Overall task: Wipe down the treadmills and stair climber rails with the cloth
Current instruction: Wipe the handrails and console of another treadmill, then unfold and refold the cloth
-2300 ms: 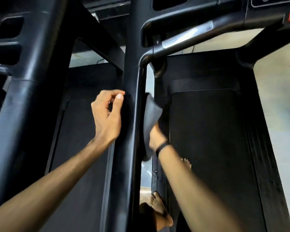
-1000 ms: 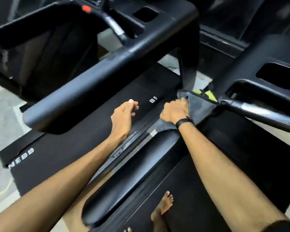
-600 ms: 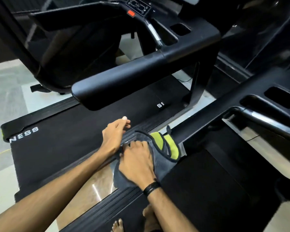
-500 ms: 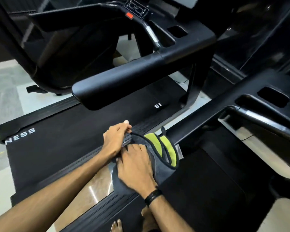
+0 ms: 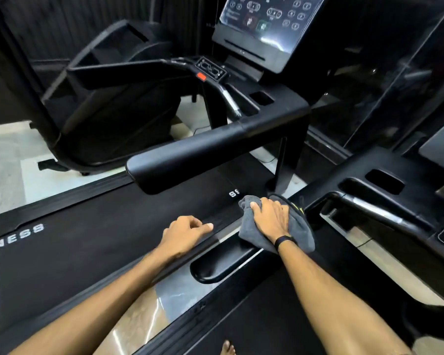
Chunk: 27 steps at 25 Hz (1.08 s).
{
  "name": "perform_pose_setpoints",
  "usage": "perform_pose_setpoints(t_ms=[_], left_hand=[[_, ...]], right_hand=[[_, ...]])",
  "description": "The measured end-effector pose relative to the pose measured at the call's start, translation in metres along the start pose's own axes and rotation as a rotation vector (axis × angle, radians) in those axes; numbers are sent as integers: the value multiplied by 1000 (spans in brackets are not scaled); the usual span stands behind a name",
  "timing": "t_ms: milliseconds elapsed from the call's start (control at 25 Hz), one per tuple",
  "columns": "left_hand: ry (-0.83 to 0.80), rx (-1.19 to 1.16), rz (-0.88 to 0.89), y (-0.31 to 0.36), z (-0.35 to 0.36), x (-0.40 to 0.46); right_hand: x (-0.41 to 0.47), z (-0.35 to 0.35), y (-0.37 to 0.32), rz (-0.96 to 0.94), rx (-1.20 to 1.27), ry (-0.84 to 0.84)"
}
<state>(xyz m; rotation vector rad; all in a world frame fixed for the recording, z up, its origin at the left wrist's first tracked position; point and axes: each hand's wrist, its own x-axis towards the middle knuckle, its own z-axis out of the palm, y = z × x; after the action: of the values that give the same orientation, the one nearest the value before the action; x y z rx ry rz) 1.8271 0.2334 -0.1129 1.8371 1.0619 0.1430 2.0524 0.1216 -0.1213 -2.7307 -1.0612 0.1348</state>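
1. Pressed palm-down, the right hand (image 5: 271,218) holds the bunched grey microfibre cloth with a yellow-green lining (image 5: 296,233) against the padded black handrail of the nearer treadmill (image 5: 224,263), fingers curled over the cloth's upper folds.
2. Beside it, the left hand (image 5: 183,234) hangs with fingers loosely curled and holds nothing; whether it touches the ribbed black side rail of the neighbouring treadmill (image 5: 221,221) below it cannot be told.
3. Much of the cloth hangs off the far side of the handrail, under the wrist. A fast stroke could drag that loose tail into the gap beside the black console frame with its chrome grip bar (image 5: 369,208) and snag it.
4. With the cloth wadded, only a small patch likely meets the surface, so streaks or missed strips along the rounded handrail are probable unless it is refolded flat.
5. A bare foot (image 5: 228,348) shows at the bottom edge on the dark belt; leaning hard into the wipe risks shifting balance there.
6. The second padded black handrail (image 5: 190,162) and the glossy touchscreen console (image 5: 264,24) sit well apart from either hand and presumably await wiping.
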Motion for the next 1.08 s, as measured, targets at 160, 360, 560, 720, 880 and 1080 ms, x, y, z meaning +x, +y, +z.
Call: perform_pose_setpoints(t_ms=[160, 360, 560, 720, 880, 1080], left_hand=[[-137, -175, 101, 31, -3, 4], [-44, -201, 316, 83, 10, 7], [44, -133, 779, 135, 5, -1], [-22, 28, 1035, 169, -2, -5], [-49, 153, 1145, 203, -9, -8], [-25, 206, 1281, 266, -23, -21]], right_hand=[[-17, -11, -41, 263, 541, 109], [-43, -51, -51, 260, 989, 290], [-64, -95, -11, 189, 1075, 333], [-87, -115, 20, 109, 975, 255], [-106, -128, 37, -19, 480, 303], [-92, -179, 48, -199, 437, 355]])
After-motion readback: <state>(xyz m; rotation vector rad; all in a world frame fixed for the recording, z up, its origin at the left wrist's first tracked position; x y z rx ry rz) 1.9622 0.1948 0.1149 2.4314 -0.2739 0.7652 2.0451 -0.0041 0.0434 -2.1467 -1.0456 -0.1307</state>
